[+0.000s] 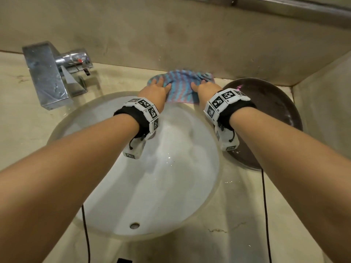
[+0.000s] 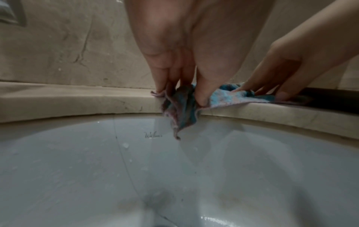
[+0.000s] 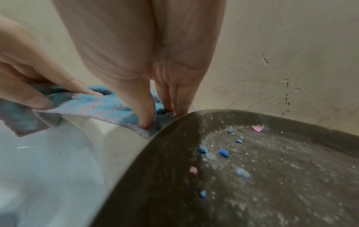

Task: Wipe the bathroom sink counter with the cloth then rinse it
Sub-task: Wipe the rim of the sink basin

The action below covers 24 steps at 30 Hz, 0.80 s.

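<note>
Wiping works best, I judge, with steady downward pressure and no bunching. Nearest me the sink (image 1: 152, 186) holds only droplets. Beyond its far rim, on the counter (image 1: 117, 78), my left hand (image 1: 154, 92) and right hand (image 1: 206, 88) press the cloth (image 1: 180, 86) with fingers extended, one corner hanging into the sink. Right of the sink, a dark bowl (image 3: 252, 176) holds blue and pink crumbs.

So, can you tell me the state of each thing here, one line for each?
cloth: spread on the counter behind the sink, one corner hanging over the edge
left hand: fingers pressing on the cloth
right hand: fingers pressing on the cloth
tap: no water running
sink: wet, not filled
dark bowl: dusty, small blue and pink bits inside
</note>
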Motion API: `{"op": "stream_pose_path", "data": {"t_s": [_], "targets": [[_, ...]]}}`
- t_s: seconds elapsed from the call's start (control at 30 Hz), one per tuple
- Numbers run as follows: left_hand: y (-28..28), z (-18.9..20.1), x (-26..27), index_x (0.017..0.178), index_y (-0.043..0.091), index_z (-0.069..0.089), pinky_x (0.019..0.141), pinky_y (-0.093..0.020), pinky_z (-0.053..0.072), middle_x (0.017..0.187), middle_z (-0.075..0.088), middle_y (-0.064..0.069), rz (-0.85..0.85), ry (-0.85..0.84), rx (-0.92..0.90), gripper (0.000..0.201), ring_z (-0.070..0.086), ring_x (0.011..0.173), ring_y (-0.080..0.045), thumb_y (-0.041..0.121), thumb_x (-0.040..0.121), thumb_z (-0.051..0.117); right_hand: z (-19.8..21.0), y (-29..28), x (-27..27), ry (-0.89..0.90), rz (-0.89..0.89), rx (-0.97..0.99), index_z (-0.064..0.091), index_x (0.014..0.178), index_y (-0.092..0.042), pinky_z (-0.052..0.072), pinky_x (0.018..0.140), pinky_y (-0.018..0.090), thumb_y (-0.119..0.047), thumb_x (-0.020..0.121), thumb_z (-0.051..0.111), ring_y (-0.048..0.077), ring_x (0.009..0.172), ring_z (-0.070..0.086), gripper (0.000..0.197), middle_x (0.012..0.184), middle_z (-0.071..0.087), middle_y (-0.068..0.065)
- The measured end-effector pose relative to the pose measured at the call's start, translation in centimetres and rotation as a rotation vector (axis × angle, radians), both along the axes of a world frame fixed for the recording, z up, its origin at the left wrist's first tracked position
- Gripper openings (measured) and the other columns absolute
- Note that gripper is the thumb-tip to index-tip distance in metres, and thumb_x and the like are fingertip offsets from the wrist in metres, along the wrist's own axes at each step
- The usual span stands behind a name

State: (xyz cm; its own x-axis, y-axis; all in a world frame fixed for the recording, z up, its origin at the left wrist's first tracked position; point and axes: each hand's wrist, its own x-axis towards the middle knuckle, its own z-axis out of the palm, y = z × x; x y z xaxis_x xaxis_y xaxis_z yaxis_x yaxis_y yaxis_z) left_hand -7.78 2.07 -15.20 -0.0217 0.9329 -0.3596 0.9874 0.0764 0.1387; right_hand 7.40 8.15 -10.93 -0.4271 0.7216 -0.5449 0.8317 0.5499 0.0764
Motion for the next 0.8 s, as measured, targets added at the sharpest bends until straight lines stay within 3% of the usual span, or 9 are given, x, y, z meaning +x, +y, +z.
{"op": "stream_pose_path", "data": {"t_s": [0.13, 0.27, 0.43, 0.6, 0.8], "targets": [[-1.1, 1.1, 0.7, 0.144, 0.017, 0.030, 0.101, -0.042, 0.039, 0.153, 0.022, -0.016, -0.039, 0.068, 0.033, 0.052, 0.036, 0.134, -0.034, 0.008, 0.094, 0.042, 0.4, -0.8, 0.3, -0.011, 0.053, 0.054, 0.034, 0.140, -0.002, 0.033, 0.104, 0.037, -0.002, 0.094, 0.038, 0.034, 0.125, 0.046, 0.046, 0.132, 0.051, 0.021], [-2.8, 1.8, 0.7, 0.144, 0.020, 0.033, 0.102, -0.039, 0.038, 0.154, 0.024, -0.012, -0.046, 0.087, 0.023, 0.050, 0.040, 0.132, -0.032, 0.008, 0.096, 0.038, 0.4, -1.5, 0.4, -0.047, 0.113, 0.050, 0.048, 0.132, -0.004, 0.044, 0.093, 0.037, -0.002, 0.090, 0.045, 0.035, 0.119, 0.051, 0.042, 0.127, 0.055, 0.020], [-5.5, 2.1, -0.8, 0.137, 0.025, 0.044, 0.092, -0.042, 0.045, 0.129, 0.055, -0.014, 0.001, 0.064, -0.006, 0.051, 0.054, 0.116, -0.034, 0.008, 0.090, 0.054, 1.0, -2.2, -0.5, 0.029, 0.145, 0.034, 0.052, 0.133, -0.010, 0.043, 0.101, 0.036, -0.002, 0.094, 0.042, 0.035, 0.121, 0.051, 0.041, 0.133, 0.053, 0.019], [-9.5, 2.9, -4.6, 0.137, 0.027, 0.044, 0.090, -0.041, 0.047, 0.127, 0.058, -0.013, 0.108, 0.076, 0.026, 0.052, 0.056, 0.114, -0.033, 0.003, 0.091, 0.049, 1.2, -5.6, -4.1, 0.118, 0.203, 0.027, 0.049, 0.135, -0.009, 0.039, 0.104, 0.034, -0.003, 0.098, 0.036, 0.033, 0.126, 0.046, 0.039, 0.137, 0.048, 0.018], [-15.9, 4.6, -10.6, 0.134, 0.031, 0.047, 0.082, -0.037, 0.053, 0.115, 0.065, -0.008, 0.284, 0.094, 0.041, 0.045, 0.064, 0.097, -0.032, 0.009, 0.095, 0.045, 2.6, -10.2, -11.0, 0.222, 0.346, 0.026, 0.055, 0.126, -0.010, 0.047, 0.089, 0.037, 0.006, 0.089, 0.038, 0.036, 0.109, 0.058, 0.044, 0.119, 0.060, 0.019]]}}
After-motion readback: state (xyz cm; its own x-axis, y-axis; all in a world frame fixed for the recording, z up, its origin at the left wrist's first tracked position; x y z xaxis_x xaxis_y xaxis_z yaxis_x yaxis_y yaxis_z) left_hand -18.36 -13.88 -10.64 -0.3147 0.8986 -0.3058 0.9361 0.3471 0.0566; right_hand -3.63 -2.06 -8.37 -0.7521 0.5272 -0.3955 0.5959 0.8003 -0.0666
